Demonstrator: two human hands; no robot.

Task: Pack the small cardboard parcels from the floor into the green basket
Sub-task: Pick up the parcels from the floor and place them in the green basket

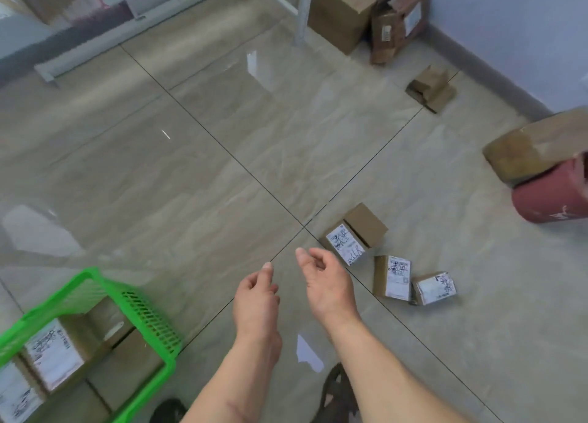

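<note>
Three small cardboard parcels with white labels lie on the tiled floor to the right of my hands: the nearest parcel [353,233], a middle parcel [393,276] and a right parcel [434,287]. The green basket [152,324] stands at the lower left with several labelled parcels inside. My left hand [256,298] and my right hand [327,282] hover side by side above the floor, fingers loosely curled and apart, holding nothing. The right hand is a short way left of the nearest parcel.
A small brown parcel [431,88] lies farther off near the wall. Large cardboard boxes [343,12] stand at the back by a white rack leg [302,12]. A red cylinder [550,193] with a box on it is at the right. My shoes [337,394] show below.
</note>
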